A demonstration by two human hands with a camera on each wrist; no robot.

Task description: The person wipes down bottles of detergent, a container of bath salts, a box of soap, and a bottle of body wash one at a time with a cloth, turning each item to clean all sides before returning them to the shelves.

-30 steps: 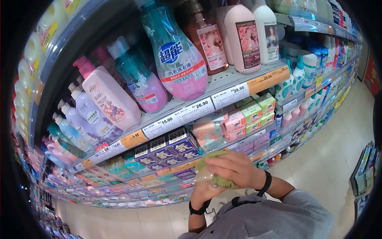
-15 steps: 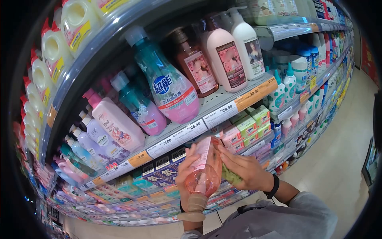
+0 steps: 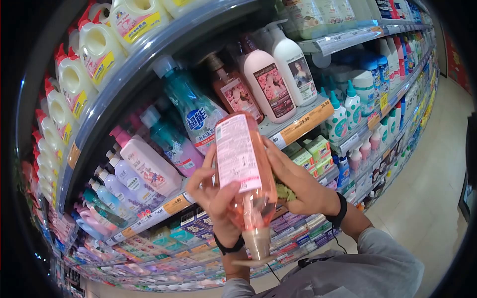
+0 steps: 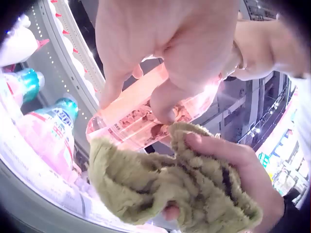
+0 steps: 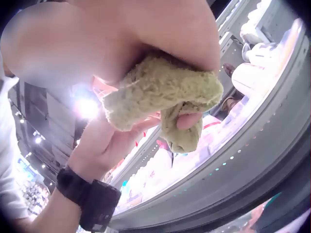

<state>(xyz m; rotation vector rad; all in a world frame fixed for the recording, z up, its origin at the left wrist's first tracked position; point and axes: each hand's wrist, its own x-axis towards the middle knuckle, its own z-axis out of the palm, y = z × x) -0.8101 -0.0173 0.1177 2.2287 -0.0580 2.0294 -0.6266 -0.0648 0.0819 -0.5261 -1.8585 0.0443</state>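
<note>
The pink bottle (image 3: 243, 169) is held before the shelf (image 3: 298, 126), long axis near upright, cap end down, label facing the camera. The left hand (image 3: 216, 201) curls its fingers round it. The right hand (image 3: 300, 186) has its fingers clutching a green cloth (image 3: 284, 191), which is mostly hidden behind the bottle.

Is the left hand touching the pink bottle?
Touching. The head view shows the left hand wrapped round the pink bottle, thumb across its front. The right hand grips a green cloth.
</note>
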